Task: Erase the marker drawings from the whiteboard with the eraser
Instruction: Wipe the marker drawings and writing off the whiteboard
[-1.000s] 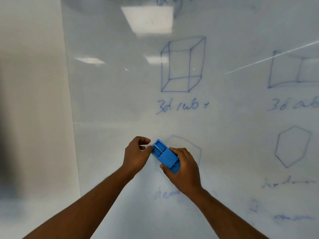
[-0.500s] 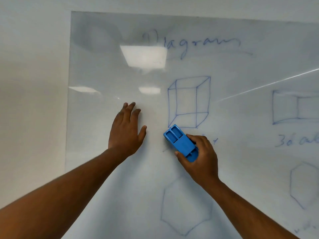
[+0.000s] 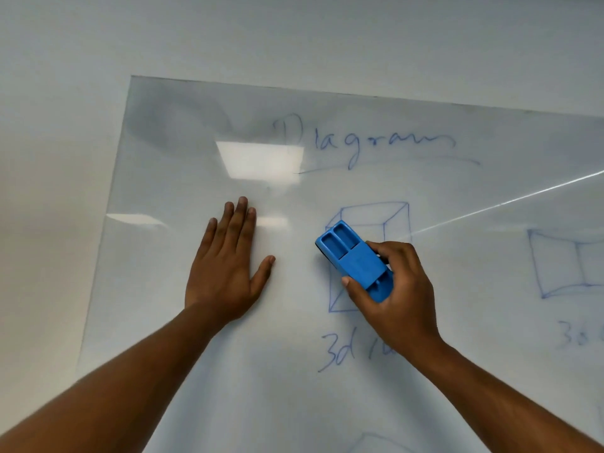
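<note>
The whiteboard (image 3: pixel 183 322) fills most of the view, marked in blue. The word "Diagram" (image 3: pixel 366 140) is written near its top. Below it is a drawn cube (image 3: pixel 389 217), and my right hand (image 3: pixel 397 295) presses a blue eraser (image 3: pixel 351 258) against the cube's left side. The hand hides part of the cube and of the label "3d cube" (image 3: pixel 336 353). My left hand (image 3: pixel 228 266) lies flat on the board, fingers spread, left of the eraser and holding nothing.
A second box drawing (image 3: pixel 568 263) with a partly visible label sits at the right edge. The top of another shape (image 3: pixel 376 443) shows at the bottom. Bare wall (image 3: pixel 55 158) lies left of and above the board. Ceiling lights reflect on the glossy surface.
The eraser has moved up from the cube's label onto the cube's left side. My left hand stays flat on the board. The view has tilted upward, showing the board's top edge.
</note>
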Motion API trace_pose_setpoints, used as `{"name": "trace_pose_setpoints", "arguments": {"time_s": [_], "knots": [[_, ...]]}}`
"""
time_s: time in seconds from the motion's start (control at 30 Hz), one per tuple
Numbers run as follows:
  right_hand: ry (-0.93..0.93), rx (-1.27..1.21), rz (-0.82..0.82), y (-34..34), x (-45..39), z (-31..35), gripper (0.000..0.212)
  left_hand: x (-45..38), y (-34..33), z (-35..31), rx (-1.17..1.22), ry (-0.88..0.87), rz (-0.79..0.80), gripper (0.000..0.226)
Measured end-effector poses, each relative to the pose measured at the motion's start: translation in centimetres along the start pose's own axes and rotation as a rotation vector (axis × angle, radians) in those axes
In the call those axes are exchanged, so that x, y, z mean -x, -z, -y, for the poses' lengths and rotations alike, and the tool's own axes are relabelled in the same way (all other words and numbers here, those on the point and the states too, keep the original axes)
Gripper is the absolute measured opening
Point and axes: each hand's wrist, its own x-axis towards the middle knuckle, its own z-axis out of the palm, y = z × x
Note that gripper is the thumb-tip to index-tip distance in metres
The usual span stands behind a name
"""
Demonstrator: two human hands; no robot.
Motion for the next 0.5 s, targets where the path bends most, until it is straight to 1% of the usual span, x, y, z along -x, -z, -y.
{"name": "trace_pose_setpoints", "arguments": {"time_s": [0.1, 0.37, 0.5], "knots": [[0.035, 0.062, 0.002, -1.1, -2.2, 0.2, 0.060, -0.3, -0.5, 0.4, -0.019, -0.003, -0.020, 0.086], [-0.058, 0.203, -0.191, -4.3, -10.1, -0.1, 0.062, -0.3, -1.0, 0.7, -0.037, -0.023, -0.036, 0.087], [-0.069, 0.227, -0.240, -6.0, -11.1, 0.9, 0.058, -0.5, -1.0, 0.8, -0.041, -0.027, -0.035, 0.087]]}}
